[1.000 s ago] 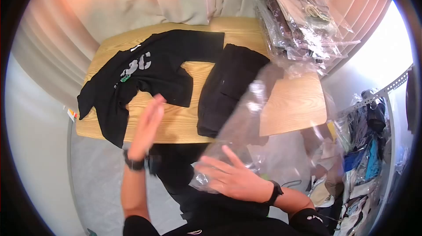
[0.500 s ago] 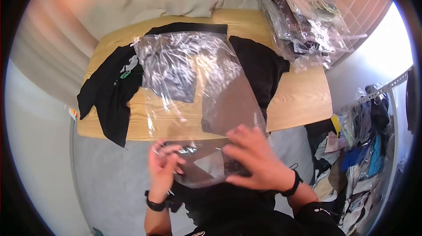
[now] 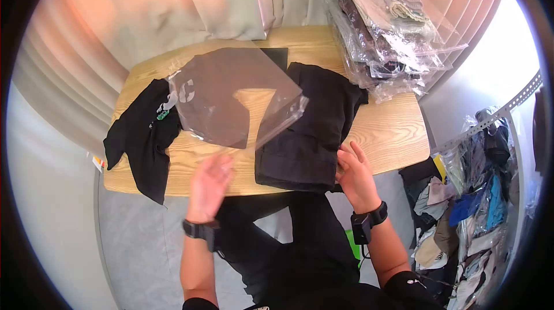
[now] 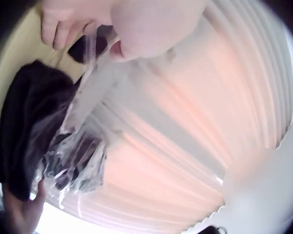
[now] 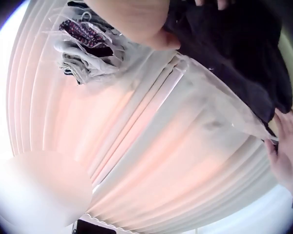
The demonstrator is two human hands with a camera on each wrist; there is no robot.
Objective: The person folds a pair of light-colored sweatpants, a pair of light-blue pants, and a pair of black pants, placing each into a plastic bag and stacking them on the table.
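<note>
A folded black garment [image 3: 303, 137] lies on the table's front half, and my right hand [image 3: 356, 180] touches its lower right edge with loosely bent fingers. A clear plastic bag [image 3: 219, 93] lies flat over part of a black printed T-shirt [image 3: 138, 137], its right corner against the folded garment. My left hand [image 3: 211, 186], slightly blurred, is at the table's front edge below the bag, fingers loose. In the left wrist view, the left hand [image 4: 122, 24] appears close to a strip of clear plastic [image 4: 91, 48]; contact is unclear. The right wrist view shows the right hand [image 5: 136, 19] beside the dark cloth [image 5: 239, 53].
A pile of bagged clothes [image 3: 398, 33] stands at the table's back right. Curtains [image 3: 173, 4] hang behind the wooden table [image 3: 392, 137]. On the right, a metal rack [image 3: 511, 137] stands by more bagged clothes [image 3: 473, 206].
The plastic bag has come down flat over the T-shirt, away from my hands. My right hand has moved up to the folded garment, which has shifted slightly toward me.
</note>
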